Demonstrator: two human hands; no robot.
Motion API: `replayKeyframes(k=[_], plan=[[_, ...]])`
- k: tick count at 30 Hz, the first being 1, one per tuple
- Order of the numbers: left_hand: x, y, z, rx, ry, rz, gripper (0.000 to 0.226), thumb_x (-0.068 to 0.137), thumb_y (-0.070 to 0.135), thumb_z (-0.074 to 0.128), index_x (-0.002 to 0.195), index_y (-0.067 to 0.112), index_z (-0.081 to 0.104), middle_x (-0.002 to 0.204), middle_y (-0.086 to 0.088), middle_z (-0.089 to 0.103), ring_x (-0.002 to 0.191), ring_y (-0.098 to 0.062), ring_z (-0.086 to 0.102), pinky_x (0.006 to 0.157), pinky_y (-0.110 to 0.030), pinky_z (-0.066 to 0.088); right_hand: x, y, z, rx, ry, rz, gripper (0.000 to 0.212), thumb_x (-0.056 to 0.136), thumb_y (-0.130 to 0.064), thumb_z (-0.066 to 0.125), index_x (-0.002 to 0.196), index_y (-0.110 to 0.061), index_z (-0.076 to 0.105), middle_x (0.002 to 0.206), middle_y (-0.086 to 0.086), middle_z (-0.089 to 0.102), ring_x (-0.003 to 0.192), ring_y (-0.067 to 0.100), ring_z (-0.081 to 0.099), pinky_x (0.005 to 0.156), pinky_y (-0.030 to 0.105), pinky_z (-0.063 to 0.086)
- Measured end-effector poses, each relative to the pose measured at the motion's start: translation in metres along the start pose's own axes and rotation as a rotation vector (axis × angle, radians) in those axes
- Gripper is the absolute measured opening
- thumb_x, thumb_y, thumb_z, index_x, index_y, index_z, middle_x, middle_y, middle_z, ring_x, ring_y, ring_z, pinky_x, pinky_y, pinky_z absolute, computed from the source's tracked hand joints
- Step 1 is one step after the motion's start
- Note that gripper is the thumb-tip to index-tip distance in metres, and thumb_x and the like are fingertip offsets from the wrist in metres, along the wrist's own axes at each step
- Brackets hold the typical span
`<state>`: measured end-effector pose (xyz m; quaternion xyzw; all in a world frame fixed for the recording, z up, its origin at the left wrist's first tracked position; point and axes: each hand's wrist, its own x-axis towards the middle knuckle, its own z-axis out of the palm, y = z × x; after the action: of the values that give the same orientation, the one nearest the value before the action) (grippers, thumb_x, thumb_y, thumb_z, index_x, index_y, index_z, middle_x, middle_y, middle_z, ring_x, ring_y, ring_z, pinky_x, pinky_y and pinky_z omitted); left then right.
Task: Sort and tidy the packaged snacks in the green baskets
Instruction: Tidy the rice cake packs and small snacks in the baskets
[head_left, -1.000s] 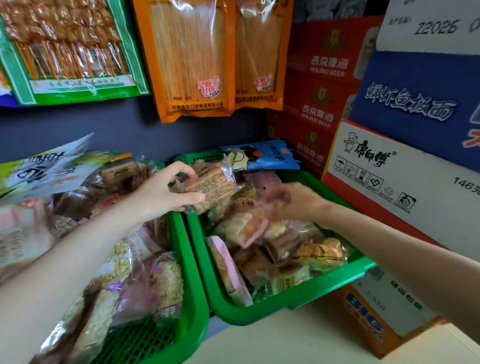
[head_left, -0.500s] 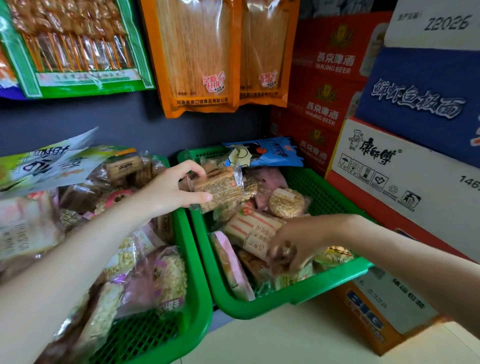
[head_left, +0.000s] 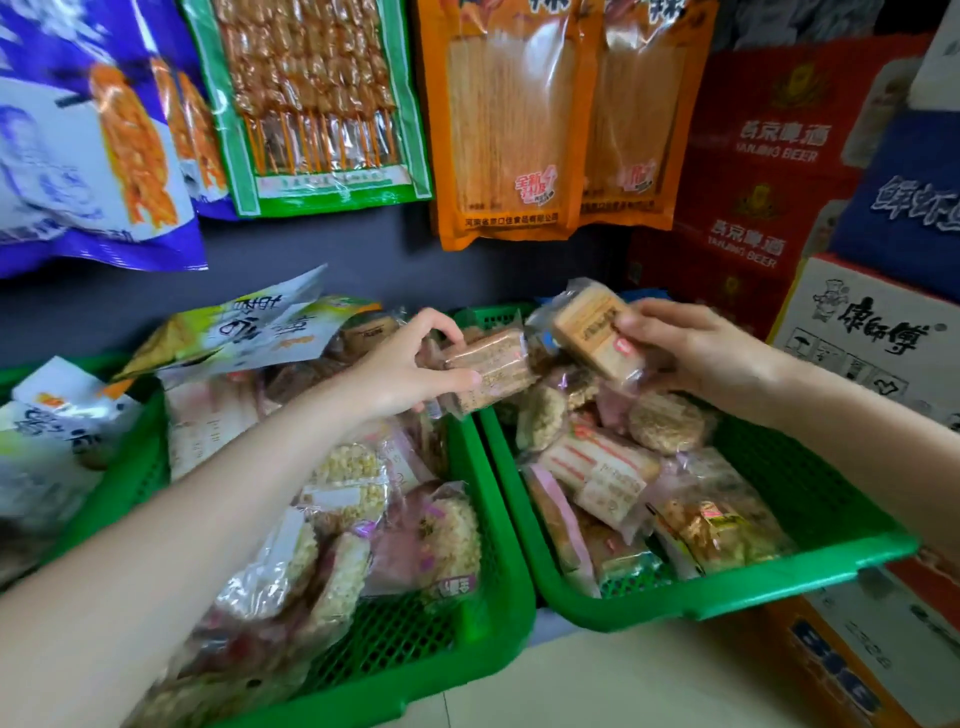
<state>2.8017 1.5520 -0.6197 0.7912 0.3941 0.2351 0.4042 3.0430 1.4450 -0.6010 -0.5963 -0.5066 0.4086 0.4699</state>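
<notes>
Sorting is midway: left hand grips one wrapped cake and right hand pinches another cake, both above the right basket at 12 o'clock. Next, probably place them with matching snacks.

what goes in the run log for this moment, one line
left hand: holds brown snack pack | right hand: holds tan snack pack | both raised above right green basket | sorting underway
</notes>
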Motion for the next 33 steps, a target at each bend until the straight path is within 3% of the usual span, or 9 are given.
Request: replayKeyframes(k=[4, 9, 15, 17, 20, 22, 25, 28, 33], plan=[[-0.033, -0.004, -0.044, 0.048, 0.108, -0.044, 0.035, 0.084, 0.028, 0.066, 0.110, 0.028, 0.042, 0.087, 0.001, 0.048, 0.063, -0.012, 0.046, 0.054, -0.023, 0.040, 0.022, -0.010, 0.059, 0.158, 0.052, 0.077, 0.022, 0.094, -0.026, 0.052, 0.086, -0.009, 0.062, 0.052, -0.001, 0.060, 0.040, 0.007, 0.051, 0.040, 0.017, 0.039], [-0.106, -0.047, -0.118, 0.089, 0.336, -0.175, 0.037, 0.082, 0.033, 0.066, 0.112, 0.032, 0.044, 0.083, 0.004, 0.045, 0.070, -0.011, 0.046, 0.059, -0.026, 0.041, 0.033, -0.037, 0.166, 0.220, -0.264, 0.085, 0.015, 0.090, -0.021, 0.053, 0.080, -0.011, 0.059, 0.052, 0.000, 0.060, 0.038, 0.008, 0.049, 0.035, 0.015, 0.035], [-0.182, -0.108, -0.193, 0.060, 0.554, -0.495, 0.035, 0.085, 0.036, 0.063, 0.113, 0.029, 0.043, 0.082, 0.001, 0.048, 0.062, -0.017, 0.047, 0.051, -0.025, 0.040, 0.033, -0.059, 0.303, 0.245, -0.537, 0.114, 0.003, 0.088, -0.007, 0.056, 0.085, -0.006, 0.057, 0.073, 0.014, 0.062, 0.046, 0.010, 0.062, 0.044, 0.019, 0.052], [-0.197, -0.125, -0.207, 0.050, 0.542, -0.624, 0.039, 0.086, 0.036, 0.062, 0.116, 0.025, 0.038, 0.087, 0.000, 0.051, 0.070, -0.017, 0.050, 0.055, -0.027, 0.045, 0.033, -0.055, 0.346, 0.258, -0.566, 0.133, 0.017, 0.091, -0.001, 0.050, 0.076, -0.006, 0.057, 0.057, 0.000, 0.066, 0.049, 0.006, 0.063, 0.056, 0.021, 0.056], [-0.206, -0.146, -0.221, -0.007, 0.576, -0.749, 0.055, 0.088, 0.042, 0.057, 0.131, 0.016, 0.033, 0.106, -0.004, 0.058, 0.081, -0.022, 0.060, 0.061, -0.031, 0.054, 0.028, -0.052, 0.393, 0.280, -0.591, 0.166, 0.021, 0.088, 0.006, 0.051, 0.075, -0.008, 0.059, 0.069, 0.000, 0.070, 0.078, 0.013, 0.065, 0.083, 0.028, 0.053], [-0.205, -0.153, -0.228, 0.239, 0.524, -0.804, 0.068, 0.089, 0.048, 0.050, 0.142, 0.014, 0.025, 0.137, -0.011, 0.046, 0.107, -0.031, 0.057, 0.075, -0.038, 0.054, 0.027, -0.052, 0.406, 0.226, -0.487, 0.164, 0.011, 0.085, 0.007, 0.056, 0.085, -0.004, 0.060, 0.083, 0.004, 0.066, 0.097, 0.018, 0.061, 0.096, 0.031, 0.048], [-0.201, -0.149, -0.228, 0.710, 0.479, -0.750, 0.060, 0.092, 0.049, 0.043, 0.141, 0.021, 0.025, 0.146, -0.013, 0.031, 0.131, -0.037, 0.034, 0.105, -0.051, 0.032, 0.031, -0.051, 0.399, 0.094, -0.373, 0.103, 0.029, 0.085, 0.002, 0.057, 0.114, 0.003, 0.057, 0.086, 0.004, 0.058, 0.106, 0.021, 0.057, 0.100, 0.033, 0.045], [-0.192, -0.131, -0.214, 0.892, 0.457, -0.587, 0.048, 0.092, 0.040, 0.044, 0.136, 0.024, 0.035, 0.141, -0.007, 0.038, 0.131, -0.030, 0.033, 0.106, -0.051, 0.026, 0.036, -0.053, 0.370, -0.062, -0.354, 0.032, 0.032, 0.088, -0.004, 0.054, 0.120, -0.004, 0.057, 0.107, 0.011, 0.058, 0.102, 0.023, 0.056, 0.096, 0.034, 0.047], [-0.165, -0.097, -0.171, 0.861, 0.274, -0.354, 0.039, 0.089, 0.032, 0.051, 0.127, 0.023, 0.047, 0.132, -0.004, 0.047, 0.123, -0.027, 0.044, 0.098, -0.038, 0.038, 0.042, -0.051, 0.285, -0.022, -0.363, 0.100, 0.020, 0.088, 0.003, 0.051, 0.105, -0.002, 0.061, 0.098, 0.015, 0.059, 0.082, 0.024, 0.056, 0.061, 0.023, 0.056]])
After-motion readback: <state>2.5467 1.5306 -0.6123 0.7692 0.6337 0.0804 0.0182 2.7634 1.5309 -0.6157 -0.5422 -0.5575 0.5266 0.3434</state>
